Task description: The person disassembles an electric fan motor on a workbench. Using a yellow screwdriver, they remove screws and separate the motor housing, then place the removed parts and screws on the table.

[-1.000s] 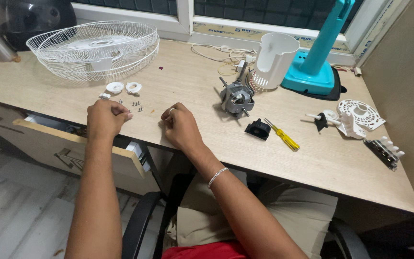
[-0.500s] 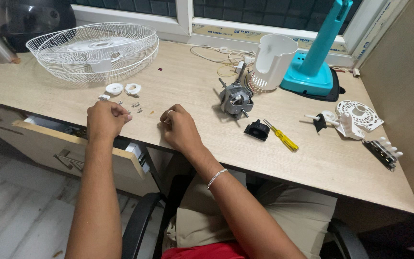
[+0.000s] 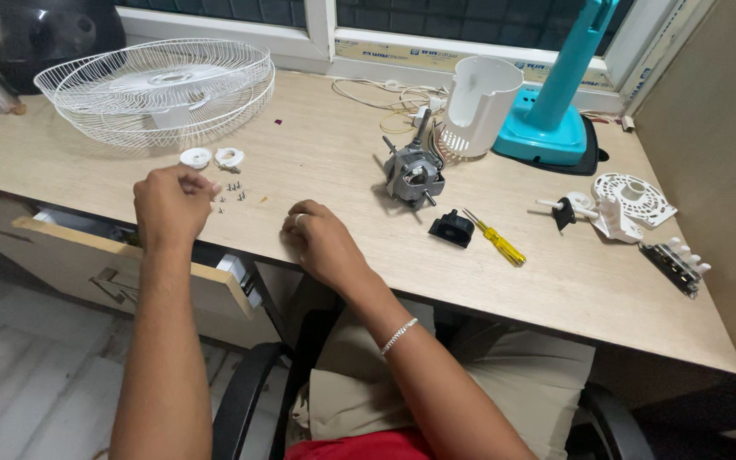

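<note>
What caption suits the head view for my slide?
Both hands, left hand and right hand, rest on the desk beside small screws, fan motor and yellow screwdriver.

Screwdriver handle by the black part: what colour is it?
Yellow; the screwdriver shows best in the head view.

Two bare forearms, no sleeves visible. On the right hand, near the centre of the frame, a thin silver ring on one finger. On the right wrist, a slim silver chain bracelet. Nothing worn on the left hand. At the bottom centre, beige trousers and a red garment.
</note>
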